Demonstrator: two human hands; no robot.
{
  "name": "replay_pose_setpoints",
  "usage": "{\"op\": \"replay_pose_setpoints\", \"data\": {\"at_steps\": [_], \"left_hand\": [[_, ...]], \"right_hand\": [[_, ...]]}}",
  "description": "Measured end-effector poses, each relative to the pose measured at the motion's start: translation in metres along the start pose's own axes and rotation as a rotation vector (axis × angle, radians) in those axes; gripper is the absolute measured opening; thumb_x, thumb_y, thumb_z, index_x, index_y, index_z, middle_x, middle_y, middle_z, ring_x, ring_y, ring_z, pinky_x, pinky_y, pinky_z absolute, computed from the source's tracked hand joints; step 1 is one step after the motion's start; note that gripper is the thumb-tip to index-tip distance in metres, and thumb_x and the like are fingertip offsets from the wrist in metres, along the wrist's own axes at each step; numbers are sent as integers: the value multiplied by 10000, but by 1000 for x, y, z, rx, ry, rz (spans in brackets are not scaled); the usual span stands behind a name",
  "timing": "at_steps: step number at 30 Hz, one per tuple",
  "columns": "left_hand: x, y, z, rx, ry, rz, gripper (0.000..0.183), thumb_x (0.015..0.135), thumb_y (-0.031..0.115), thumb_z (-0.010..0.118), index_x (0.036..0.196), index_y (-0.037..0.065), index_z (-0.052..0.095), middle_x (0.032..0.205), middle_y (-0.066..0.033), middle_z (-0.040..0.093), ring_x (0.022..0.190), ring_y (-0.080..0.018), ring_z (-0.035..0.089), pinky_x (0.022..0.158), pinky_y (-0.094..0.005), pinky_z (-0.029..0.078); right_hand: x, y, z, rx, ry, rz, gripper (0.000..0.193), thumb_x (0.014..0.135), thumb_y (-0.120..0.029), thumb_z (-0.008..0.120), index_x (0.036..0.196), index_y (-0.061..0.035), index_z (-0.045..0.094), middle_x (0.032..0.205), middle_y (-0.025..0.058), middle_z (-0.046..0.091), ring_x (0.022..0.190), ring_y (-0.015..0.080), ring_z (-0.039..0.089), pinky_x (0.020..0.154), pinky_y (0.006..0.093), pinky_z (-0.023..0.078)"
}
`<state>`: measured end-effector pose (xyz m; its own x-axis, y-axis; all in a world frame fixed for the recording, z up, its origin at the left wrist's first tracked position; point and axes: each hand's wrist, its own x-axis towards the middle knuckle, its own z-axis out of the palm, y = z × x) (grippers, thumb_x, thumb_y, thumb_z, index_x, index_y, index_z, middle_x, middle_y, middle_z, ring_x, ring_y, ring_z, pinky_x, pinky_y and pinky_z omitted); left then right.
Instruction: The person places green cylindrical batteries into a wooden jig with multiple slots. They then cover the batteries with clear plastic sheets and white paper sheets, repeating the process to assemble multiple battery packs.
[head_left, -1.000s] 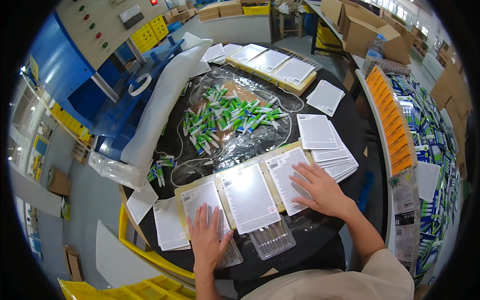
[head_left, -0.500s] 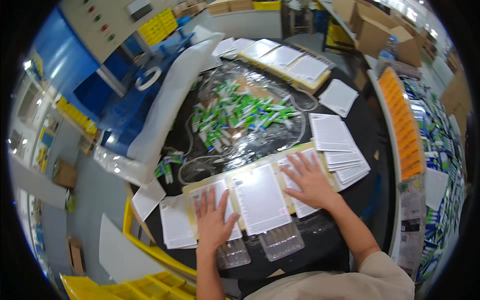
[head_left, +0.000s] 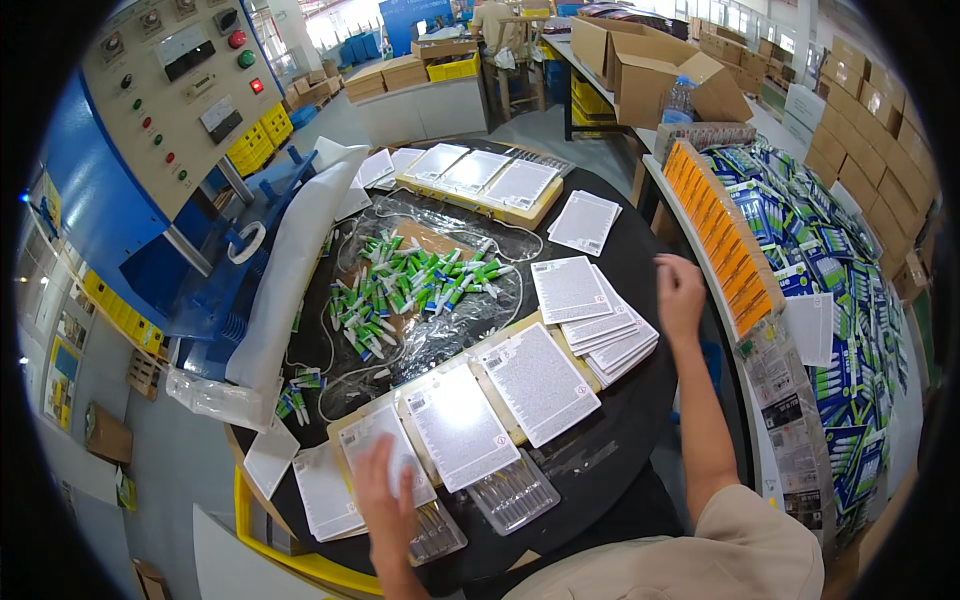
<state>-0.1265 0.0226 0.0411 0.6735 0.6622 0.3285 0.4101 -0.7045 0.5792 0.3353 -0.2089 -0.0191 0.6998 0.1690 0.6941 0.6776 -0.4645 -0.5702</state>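
Three white printed cards lie on a yellow mould frame (head_left: pixel 333 432) near me. The middle card (head_left: pixel 458 427) and the right card (head_left: pixel 538 384) are uncovered. My left hand (head_left: pixel 385 500) is over the left card (head_left: pixel 375 435), fingers spread and somewhat blurred; touching or just above, I cannot tell. My right hand (head_left: pixel 680 300) is raised beyond the round table's right edge, fingers curled in, with nothing visible in them. Clear ribbed plastic blisters (head_left: pixel 510 492) stick out below the cards. Loose card stacks lie at the right (head_left: pixel 610 325) and left (head_left: pixel 325 490).
Green-and-white tubes (head_left: pixel 420 280) are heaped on clear film mid-table. A second yellow mould (head_left: pixel 520 212) with cards sits at the far side. A blue press machine (head_left: pixel 190 250) stands left. Many packed blister cards (head_left: pixel 840 330) fill the side table behind an orange strip (head_left: pixel 715 235).
My right hand has lifted off the right card and swung right, its fingers curling. My left hand has shifted slightly down. The view has tilted up, showing more of the room.
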Motion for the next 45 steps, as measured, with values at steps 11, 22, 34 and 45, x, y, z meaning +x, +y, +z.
{"op": "replay_pose_setpoints", "data": {"at_steps": [11, 22, 34, 45], "left_hand": [[-122, -5, 10, -932, 720, -502, 544, 1128, 376, 342, 932, -10, 671, 821, -121, 708, 729, -199, 665, 721, -302, 546], [-239, -135, 24, -315, 1185, -839, 480, 1046, 387, 495, 1302, -3, 603, 1233, -181, 648, 956, -283, 650, 870, -432, 565], [-228, -89, 103, -1641, 993, -1090, 476, 1042, 329, 545, 1371, -14, 552, 1360, -193, 612, 1218, -303, 586, 1044, -433, 514], [-199, -117, 54, -902, 808, -717, 573, 1105, 460, 342, 1454, 48, 534, 1413, -148, 604, 1278, -309, 586, 1125, -424, 471]], "right_hand": [[-65, 166, 29, 828, -159, 1188, 468, 1072, -323, 572, 1234, 107, 658, 1181, 181, 719, 971, 302, 719, 843, 412, 575], [-183, -1, -137, 585, -1215, 1178, 318, 1053, -234, 563, 1175, 35, 681, 1170, 143, 752, 987, 225, 761, 841, 291, 602], [-58, -82, -95, 119, -676, 50, 269, 907, -8, 614, 1162, 31, 688, 1097, 159, 728, 1006, 282, 706, 879, 387, 566], [-102, -119, -35, -135, -937, -616, 715, 815, -181, 719, 1484, -56, 501, 1554, 249, 434, 1489, 391, 367, 1227, 561, 267]]}}
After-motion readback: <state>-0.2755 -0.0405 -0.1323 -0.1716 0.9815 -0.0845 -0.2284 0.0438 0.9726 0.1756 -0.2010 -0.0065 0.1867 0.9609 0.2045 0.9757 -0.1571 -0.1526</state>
